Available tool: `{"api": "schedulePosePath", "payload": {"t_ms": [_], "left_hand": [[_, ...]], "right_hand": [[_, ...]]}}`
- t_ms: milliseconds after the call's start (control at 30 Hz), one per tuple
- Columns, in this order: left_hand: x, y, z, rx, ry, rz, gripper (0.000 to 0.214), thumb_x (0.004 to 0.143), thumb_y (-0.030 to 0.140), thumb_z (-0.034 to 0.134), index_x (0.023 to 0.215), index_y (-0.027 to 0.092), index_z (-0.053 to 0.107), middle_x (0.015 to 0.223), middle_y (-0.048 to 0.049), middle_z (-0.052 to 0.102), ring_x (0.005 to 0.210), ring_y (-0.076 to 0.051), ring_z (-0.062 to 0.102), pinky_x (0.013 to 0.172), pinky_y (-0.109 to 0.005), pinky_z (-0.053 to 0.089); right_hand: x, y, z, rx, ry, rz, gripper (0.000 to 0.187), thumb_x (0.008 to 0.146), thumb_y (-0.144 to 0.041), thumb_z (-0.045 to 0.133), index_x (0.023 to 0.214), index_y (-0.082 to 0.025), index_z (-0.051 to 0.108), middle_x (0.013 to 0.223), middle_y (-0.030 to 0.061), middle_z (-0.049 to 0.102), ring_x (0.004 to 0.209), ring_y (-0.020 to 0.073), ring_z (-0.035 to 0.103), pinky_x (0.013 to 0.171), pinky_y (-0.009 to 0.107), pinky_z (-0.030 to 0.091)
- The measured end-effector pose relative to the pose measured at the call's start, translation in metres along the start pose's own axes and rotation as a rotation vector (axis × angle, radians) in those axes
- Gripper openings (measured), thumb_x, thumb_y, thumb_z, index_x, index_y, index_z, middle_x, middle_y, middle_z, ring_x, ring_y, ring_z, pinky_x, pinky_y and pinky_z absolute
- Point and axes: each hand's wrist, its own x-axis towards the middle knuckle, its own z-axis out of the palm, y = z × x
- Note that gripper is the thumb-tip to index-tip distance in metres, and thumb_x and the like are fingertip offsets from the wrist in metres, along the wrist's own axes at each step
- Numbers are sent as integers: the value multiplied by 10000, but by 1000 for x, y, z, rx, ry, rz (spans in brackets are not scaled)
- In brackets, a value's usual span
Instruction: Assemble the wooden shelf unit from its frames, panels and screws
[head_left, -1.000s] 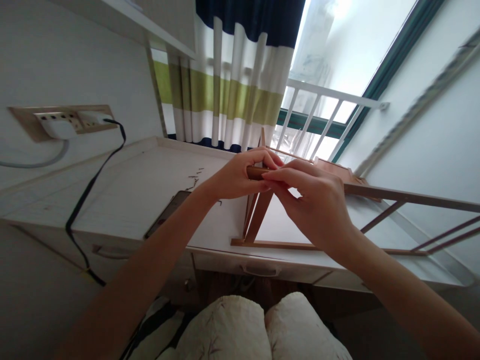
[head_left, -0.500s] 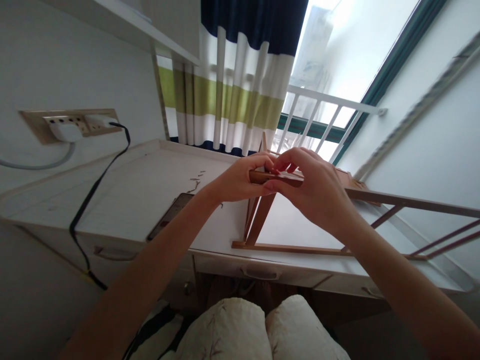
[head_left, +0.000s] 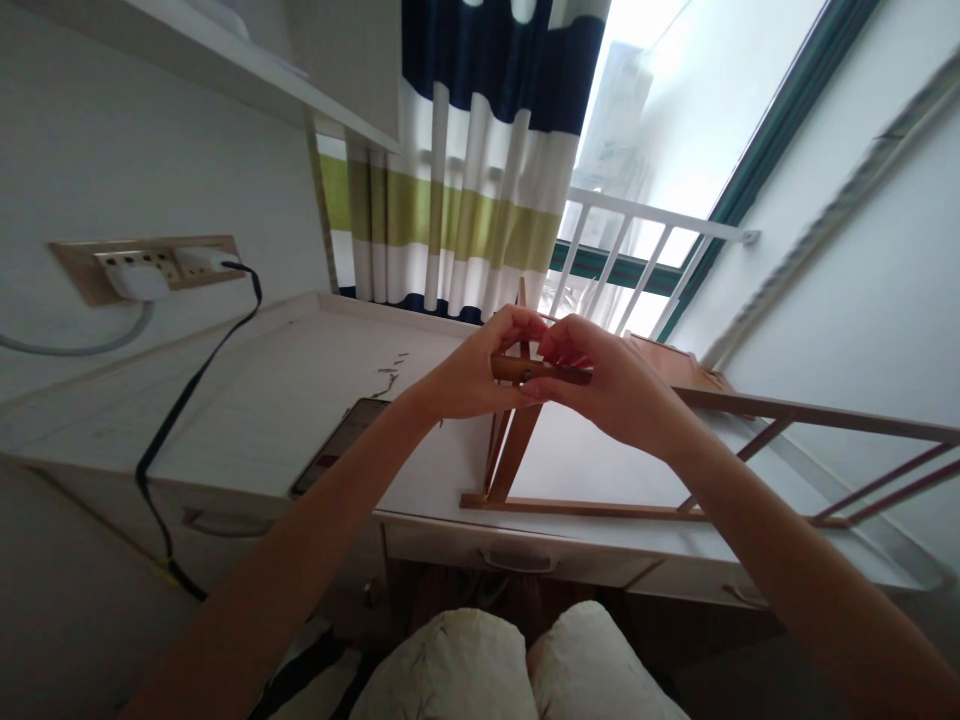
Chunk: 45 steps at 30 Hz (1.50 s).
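Observation:
A brown wooden frame point(head_left: 517, 455) with slim bars stands on the white desk. Both hands meet at one of its upper ends. My left hand point(head_left: 480, 375) is closed round the end of a wooden bar point(head_left: 508, 369), thumb below and fingers above. From the other side my right hand point(head_left: 592, 365) pinches the same bar, its thumb beside a small dark hole or screw head in the bar's face. Whether its curled fingers also hold something small, I cannot tell.
On the white desk point(head_left: 247, 390) a phone point(head_left: 341, 440) lies left of the frame, with several small screw-like pieces point(head_left: 388, 372) behind it. A black cable point(head_left: 180, 410) hangs from the wall socket point(head_left: 142, 268). A brown wooden panel point(head_left: 667, 362) lies behind the frame.
My hands stay on the bar. The right hand has shifted slightly left along it, and more of the bar's face with the dark spot shows. The whole view has moved a little.

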Motion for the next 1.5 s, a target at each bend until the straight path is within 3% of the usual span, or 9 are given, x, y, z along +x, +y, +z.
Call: {"api": "schedulePosePath", "payload": {"t_ms": [200,467,800,967,1067,1133,1267,1400,1500], "left_hand": [[-1,2,0,22,7,26,562,628,157,708,1098,189,401,1104,-79,504,1020,-184,535,854,-266,470],[-6,-2,3,40,54,41,579,632,182,713,1136,181,429,1219,-115,476,1136,-228,471,967,-335,406],[-48,-21,-8,120,214,-34,897,530,288,787,1294,295,316,1384,-80,310,1281,-280,277,1055,-443,271],[-69,-36,-26,225,361,-187,541,677,383,665,1149,203,470,1162,-93,542,1099,-221,504,921,-372,428],[-79,-46,-36,561,555,-348,388,841,463,379,1025,144,503,938,-79,623,858,-159,604,736,-267,487],[-84,-52,-40,790,579,-455,438,874,467,251,872,130,532,781,-57,623,713,-138,603,631,-227,468],[-90,-64,-42,998,354,-579,512,873,472,256,581,154,534,536,-21,556,554,-146,555,542,-237,393],[-93,-84,-34,1142,-15,-595,187,790,329,507,851,184,609,860,-58,638,828,-209,578,678,-278,401],[-96,-100,-28,1213,-267,-599,187,728,128,552,904,161,609,935,-101,624,930,-241,553,788,-341,385]], "right_hand": [[1,-3,-4,3,-81,-57,292,772,-228,602,1055,-244,529,884,-9,594,741,136,549,647,260,432],[0,-1,-3,5,-108,-90,309,770,-188,597,1071,-246,556,987,4,593,841,162,560,696,265,451],[-3,1,0,-47,-91,-47,313,762,-161,604,1060,-246,555,904,-1,605,864,174,565,722,265,458],[-1,-3,0,-79,-84,-28,302,753,-165,624,1039,-239,567,898,1,605,843,171,564,699,257,457],[-1,-4,-1,-93,-85,-22,295,749,-159,625,1029,-235,572,887,-3,608,826,165,564,681,248,453],[-1,-4,-1,-94,-81,-27,296,744,-158,630,1025,-234,573,872,-8,610,809,159,565,668,243,450],[-1,-5,-1,-96,-81,-32,297,743,-161,633,1026,-225,571,854,-11,616,787,151,565,661,240,442],[-2,-5,-1,-103,-84,-33,294,742,-152,631,1021,-224,573,844,-19,620,771,141,563,651,231,432],[-1,-5,-2,-130,-70,-33,301,735,-157,641,1020,-227,578,864,-15,619,762,140,561,632,226,422]]}}
